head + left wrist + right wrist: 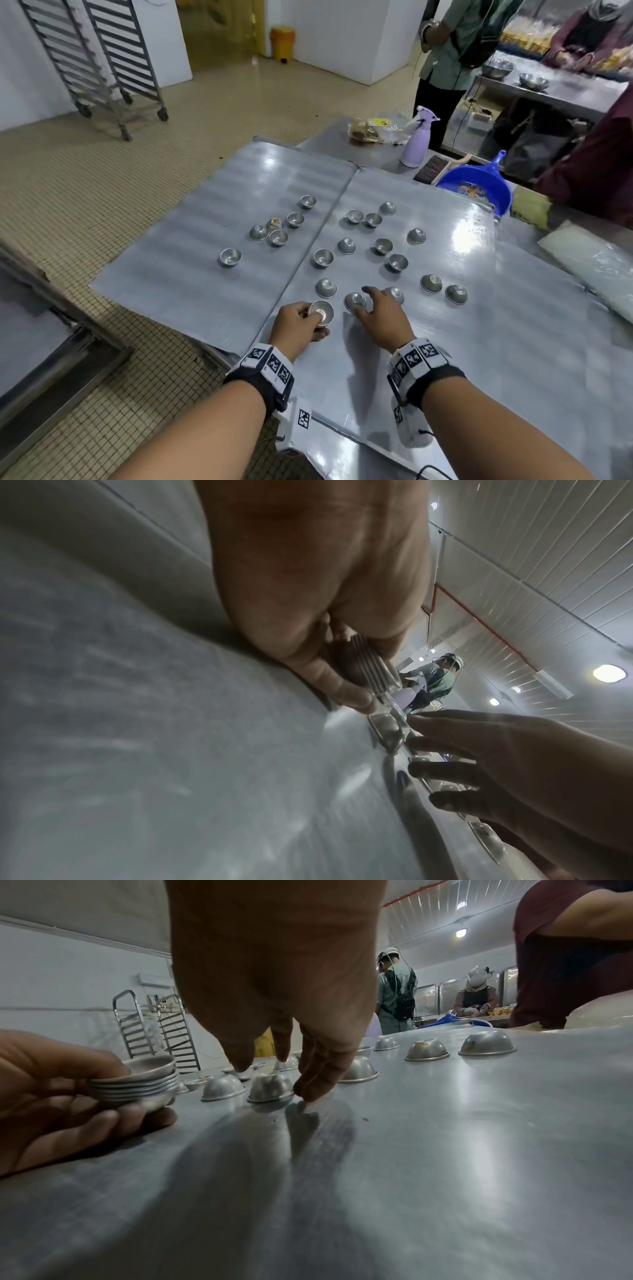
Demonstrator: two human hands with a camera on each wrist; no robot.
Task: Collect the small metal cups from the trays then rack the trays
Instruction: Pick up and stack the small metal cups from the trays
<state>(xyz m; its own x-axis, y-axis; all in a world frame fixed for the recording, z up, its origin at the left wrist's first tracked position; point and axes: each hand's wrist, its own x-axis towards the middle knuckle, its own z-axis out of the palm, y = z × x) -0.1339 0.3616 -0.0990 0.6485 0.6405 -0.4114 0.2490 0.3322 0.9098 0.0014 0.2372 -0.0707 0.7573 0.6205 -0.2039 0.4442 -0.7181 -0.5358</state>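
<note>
Two flat metal trays lie side by side, the left tray (pixel 178 246) and the right tray (pixel 479 325). Several small metal cups are scattered on both, some upright, some upside down. My left hand (pixel 313 320) grips a nested stack of cups (pixel 321 312) low over the right tray's near left part; the stack (pixel 143 1085) shows several rims. My right hand (pixel 361 301) hovers over an upside-down cup (pixel 354 300), fingers spread and pointing down. In the right wrist view that cup (pixel 270 1088) sits between thumb and fingers (pixel 315 1091), with no firm grip.
A wheeled tray rack (pixel 102 61) stands on the tiled floor at the far left. Behind the trays are a purple spray bottle (pixel 418 144), a blue dustpan (pixel 479 185) and a bag of food (pixel 370 128). People stand at the far right. A plastic wrapped pack (pixel 589 260) lies at the right.
</note>
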